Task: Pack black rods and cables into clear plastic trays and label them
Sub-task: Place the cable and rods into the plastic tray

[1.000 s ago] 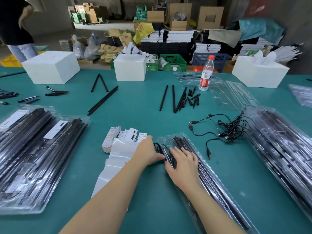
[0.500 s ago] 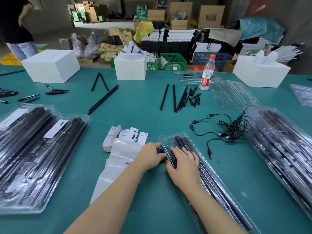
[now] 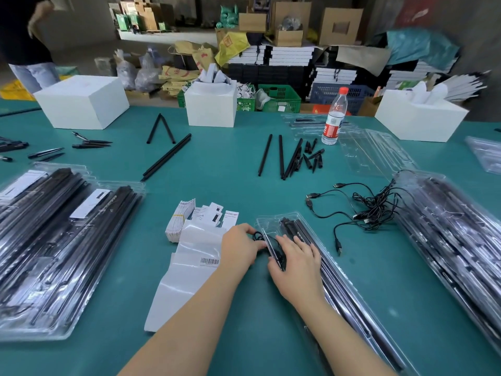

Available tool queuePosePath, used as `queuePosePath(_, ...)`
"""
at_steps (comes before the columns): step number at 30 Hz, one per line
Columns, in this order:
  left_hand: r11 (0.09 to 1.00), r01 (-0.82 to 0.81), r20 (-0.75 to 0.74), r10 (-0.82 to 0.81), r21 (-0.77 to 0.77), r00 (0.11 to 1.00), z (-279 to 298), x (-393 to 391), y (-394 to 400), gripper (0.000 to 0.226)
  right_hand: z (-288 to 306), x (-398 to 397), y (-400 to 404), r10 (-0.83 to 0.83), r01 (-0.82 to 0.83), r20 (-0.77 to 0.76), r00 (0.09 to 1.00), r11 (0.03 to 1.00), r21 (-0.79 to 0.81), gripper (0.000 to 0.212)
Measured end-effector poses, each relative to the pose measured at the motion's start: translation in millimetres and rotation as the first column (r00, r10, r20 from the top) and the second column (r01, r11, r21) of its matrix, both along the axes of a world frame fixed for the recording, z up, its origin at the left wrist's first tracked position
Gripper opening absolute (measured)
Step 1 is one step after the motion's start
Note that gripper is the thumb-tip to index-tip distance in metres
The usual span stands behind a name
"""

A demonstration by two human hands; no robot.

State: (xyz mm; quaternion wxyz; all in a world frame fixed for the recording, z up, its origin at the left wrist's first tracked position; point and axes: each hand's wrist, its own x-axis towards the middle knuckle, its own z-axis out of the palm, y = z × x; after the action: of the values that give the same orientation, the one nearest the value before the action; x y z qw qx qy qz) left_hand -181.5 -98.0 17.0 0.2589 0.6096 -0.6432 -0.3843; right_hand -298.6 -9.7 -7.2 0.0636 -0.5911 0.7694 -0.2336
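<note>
At lower centre of the frame, I am tucking a coiled cable [image 3: 259, 237] into the near end of a clear tray [image 3: 329, 263] that already holds black rods [image 3: 298, 232]. My left hand [image 3: 241, 246] curls round the cable at the tray's left edge, fingers and thumb pinching the loops. My right hand [image 3: 296, 263] lies on the tray with fingers spread fairly straight, pressing down on the plastic and the rods; it grips nothing that I can see.

The step in hand, as I judge it, is seating the cable in its pocket. Whether the coil is fully inside the pocket I cannot tell, since both hands cover it.

Next, I expect to need the coil pushed flat so the tray closes cleanly, then a label from the white sheets [image 3: 195, 251] just left of my left hand. That calls for freeing one hand while the other keeps the tray steady.

More loose cables [image 3: 366, 210] lie tangled at centre right, spare rods [image 3: 282, 156] at upper centre, and filled trays [image 3: 62, 240] stack at left on the green table [image 3: 230, 164].
</note>
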Motion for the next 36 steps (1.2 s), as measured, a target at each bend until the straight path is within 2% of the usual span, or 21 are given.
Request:
queuePosePath(3, 1.000, 0.017, -0.004, -0.017, -0.005, 1.000, -3.9, -1.1, -2.8, 0.030, -1.2, -0.1, 0.0, 0.000, 0.000, -0.006, 1.000, 1.000, -0.005, 0.054)
queuePosePath(10, 0.999, 0.011, 0.008, -0.010, -0.048, 1.000, -10.9, -5.7, -2.5, 0.045, -3.1, -0.8, -0.1, 0.010, -0.010, 0.006, 1.000, 1.000, -0.018, 0.054)
queuePosePath(15, 0.999, 0.017, 0.029, -0.017, -0.030, 0.999, -9.0, -5.8, -5.5, 0.023, -4.3, -1.3, 2.2, 0.003, 0.000, 0.030, 1.000, 0.996, -0.090, 0.045)
queuePosePath(23, 0.997, 0.074, 0.035, -0.074, 0.017, 0.997, -1.9, -5.2, -1.1, 0.015, -4.6, 1.6, 2.7, -0.006, -0.002, -0.067, 0.998, 0.992, -0.126, 0.039)
queuePosePath(26, 0.987, 0.090, -0.076, -0.081, 0.130, 0.994, 2.9, -3.1, 3.9, 0.028, -3.5, 1.9, 3.2, 0.003, -0.010, -0.070, 0.998, 0.994, -0.107, 0.039)
queuePosePath(30, 0.954, 0.050, -0.335, 0.055, 0.297, 0.941, 5.5, -2.0, 17.7, 0.045, 3.1, -1.1, 3.4, 0.064, -0.064, -0.023, 0.998, 0.998, -0.007, 0.049)
queuePosePath(34, 0.976, -0.020, -0.270, 0.080, 0.219, 0.960, 5.1, -2.8, 24.6, 0.037, 11.7, -16.8, 3.0, 0.167, -0.164, -0.024, 0.986, 0.983, 0.085, 0.060)
queuePosePath(36, 0.965, -0.025, -0.293, 0.104, 0.263, 0.950, 6.8, -4.1, 27.7, 0.040, 12.3, -23.9, 5.4, 0.208, -0.203, -0.057, 0.976, 0.975, 0.089, 0.062)
